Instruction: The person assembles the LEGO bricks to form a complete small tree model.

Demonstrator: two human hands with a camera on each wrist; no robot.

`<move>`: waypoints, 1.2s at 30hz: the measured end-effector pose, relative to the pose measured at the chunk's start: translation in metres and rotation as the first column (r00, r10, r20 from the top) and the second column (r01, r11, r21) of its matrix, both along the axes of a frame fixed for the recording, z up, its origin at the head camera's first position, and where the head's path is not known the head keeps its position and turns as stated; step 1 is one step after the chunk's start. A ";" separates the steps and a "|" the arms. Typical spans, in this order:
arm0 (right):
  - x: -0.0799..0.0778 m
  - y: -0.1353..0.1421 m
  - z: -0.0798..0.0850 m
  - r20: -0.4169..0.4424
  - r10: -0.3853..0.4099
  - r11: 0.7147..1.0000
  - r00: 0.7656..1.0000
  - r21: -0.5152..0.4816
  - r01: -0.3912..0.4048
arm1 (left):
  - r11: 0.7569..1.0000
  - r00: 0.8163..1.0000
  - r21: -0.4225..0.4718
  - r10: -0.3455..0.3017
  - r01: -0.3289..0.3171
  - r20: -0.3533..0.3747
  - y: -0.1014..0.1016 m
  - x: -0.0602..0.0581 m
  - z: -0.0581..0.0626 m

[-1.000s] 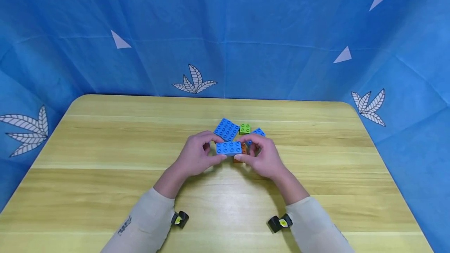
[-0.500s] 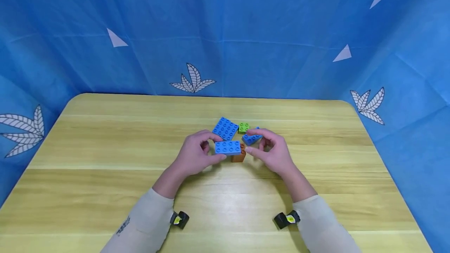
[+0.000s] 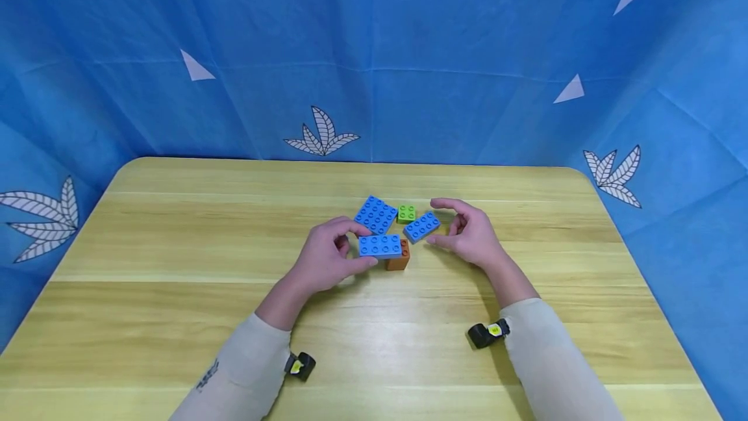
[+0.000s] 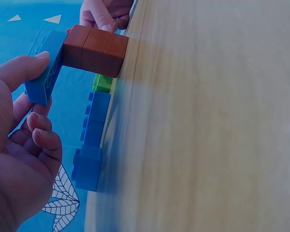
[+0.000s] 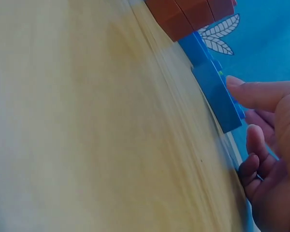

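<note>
My left hand (image 3: 329, 255) pinches the left end of a blue toy building brick (image 3: 380, 247) between thumb and fingers. That brick's other end sits on top of a stack of brown-orange bricks (image 4: 94, 48), plainly seen in the left wrist view. The stack stands upright on the table. To the right, my right hand (image 3: 470, 232) has thumb and index finger spread beside a second blue brick (image 3: 422, 227), which lies studs-up on the table. In the right wrist view the thumb (image 5: 251, 93) is close to its studs; I cannot tell whether it touches.
Behind the stack lie a square blue brick (image 3: 376, 215) and a small green brick (image 3: 406, 214), close together. The wooden table (image 3: 222, 232) ends at the back against a blue printed curtain (image 3: 374, 31). A black strap device hangs at each wrist.
My right hand has left the right end of the held blue brick and moved right and away, to the second blue brick. The left hand has kept its grip and place.
</note>
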State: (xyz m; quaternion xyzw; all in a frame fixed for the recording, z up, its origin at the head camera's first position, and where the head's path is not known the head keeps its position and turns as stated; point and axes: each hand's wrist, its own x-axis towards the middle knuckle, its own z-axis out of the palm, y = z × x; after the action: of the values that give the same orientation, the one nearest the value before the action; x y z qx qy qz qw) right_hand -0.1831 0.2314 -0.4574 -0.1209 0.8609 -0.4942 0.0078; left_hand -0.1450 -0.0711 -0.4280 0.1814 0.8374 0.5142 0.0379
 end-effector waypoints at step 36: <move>0.026 0.003 0.013 -0.006 -0.058 0.993 0.998 -0.106 0.057 | 1.000 0.998 -0.008 -0.014 0.013 -0.059 0.001 -0.001 -0.003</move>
State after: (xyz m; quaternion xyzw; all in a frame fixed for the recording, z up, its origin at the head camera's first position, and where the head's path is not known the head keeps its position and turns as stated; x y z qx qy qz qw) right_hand -0.1568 0.2348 -0.4448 -0.0986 0.8365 -0.5388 -0.0168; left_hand -0.1457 -0.0703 -0.4307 0.2019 0.8388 0.5053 0.0175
